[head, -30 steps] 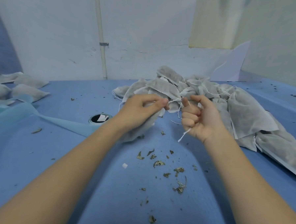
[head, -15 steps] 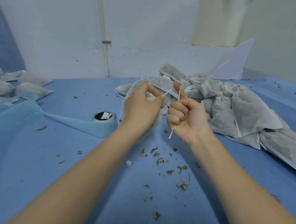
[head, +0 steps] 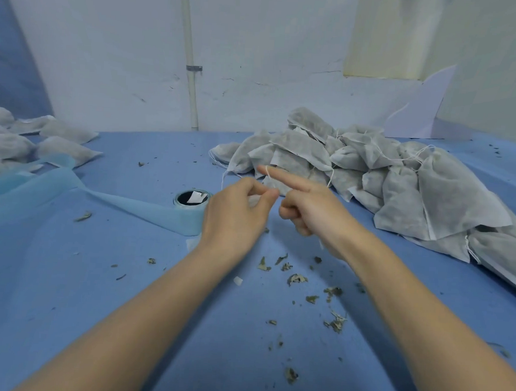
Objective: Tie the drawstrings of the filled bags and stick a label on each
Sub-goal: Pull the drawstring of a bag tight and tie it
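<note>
Centrally, both hands meet just above the blue table [head: 66, 290]. The left hand [head: 234, 215] is curled, thumb and fingertips pinched together on a white drawstring [head: 268, 178], with a grey fabric bag [head: 273, 185] partly hidden behind the fingers. The right hand [head: 313, 207] has its index finger extended toward 11 o'clock, the drawstring looped around it near the tip; the remaining fingers are curled inward. Whether they trap the string's loose end cannot be told.

At 1 to 3 o'clock lies a heap of filled bags [head: 401, 179], drawstrings trailing loose. At 9 to 10 o'clock a second group of bags [head: 59, 149] rests well apart from the hands. A roll of light-blue tape [head: 190, 212] stands just beside the left hand, its strip unrolled toward 9 o'clock. Dried leaf fragments [head: 297, 278] are scattered on the table beneath and between the forearms. A white pipe [head: 191, 72] runs up the wall at 12 o'clock.
</note>
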`<state>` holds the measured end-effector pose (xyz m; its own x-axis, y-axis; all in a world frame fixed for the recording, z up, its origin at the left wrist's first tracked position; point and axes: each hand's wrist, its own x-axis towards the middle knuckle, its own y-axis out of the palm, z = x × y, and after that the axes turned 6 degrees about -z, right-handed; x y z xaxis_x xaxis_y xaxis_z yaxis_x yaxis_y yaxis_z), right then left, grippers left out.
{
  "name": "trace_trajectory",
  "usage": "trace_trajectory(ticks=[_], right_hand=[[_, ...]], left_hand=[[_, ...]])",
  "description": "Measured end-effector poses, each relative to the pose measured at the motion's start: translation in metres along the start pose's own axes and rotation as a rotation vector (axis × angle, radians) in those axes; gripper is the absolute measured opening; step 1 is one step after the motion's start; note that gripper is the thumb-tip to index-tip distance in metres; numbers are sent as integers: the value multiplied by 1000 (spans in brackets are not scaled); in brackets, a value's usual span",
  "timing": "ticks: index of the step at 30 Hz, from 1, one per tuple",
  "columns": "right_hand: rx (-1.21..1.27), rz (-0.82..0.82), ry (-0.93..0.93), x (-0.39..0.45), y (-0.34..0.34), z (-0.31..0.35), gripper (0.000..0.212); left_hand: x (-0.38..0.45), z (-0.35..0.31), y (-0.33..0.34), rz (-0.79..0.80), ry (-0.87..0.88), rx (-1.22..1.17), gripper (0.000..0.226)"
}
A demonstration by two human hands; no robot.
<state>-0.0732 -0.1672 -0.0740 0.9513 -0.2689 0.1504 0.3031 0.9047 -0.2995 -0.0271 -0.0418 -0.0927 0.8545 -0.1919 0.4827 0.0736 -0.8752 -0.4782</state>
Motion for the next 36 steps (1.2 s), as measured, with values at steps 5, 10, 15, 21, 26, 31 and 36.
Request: trace_trajectory(ticks=[5, 10, 15, 21, 26, 31, 36], right_hand=[[-183, -45, -39, 0, 8, -2, 66], [-288, -97, -116, -2, 16, -4, 40], [-203, -258, -167, -2, 16, -6, 19], [42, -174, 27, 2, 12, -7, 13], [149, -85, 20, 4, 2, -10, 12], [112, -10, 63, 3, -7, -10, 23], [280, 31, 211, 7, -10, -11, 27]], left_hand=[[2, 5, 2, -18, -55, -107, 20], [2, 5, 3, -30, -56, -96, 24], [3, 7, 3, -22, -103, -239, 26], [4, 4, 2, -69, -171, -501, 28], [3, 1, -4, 45, -132, -595, 27], [-1, 3, -9, 85, 218, -132, 22], [-5, 9, -8, -114, 406, 218, 23]])
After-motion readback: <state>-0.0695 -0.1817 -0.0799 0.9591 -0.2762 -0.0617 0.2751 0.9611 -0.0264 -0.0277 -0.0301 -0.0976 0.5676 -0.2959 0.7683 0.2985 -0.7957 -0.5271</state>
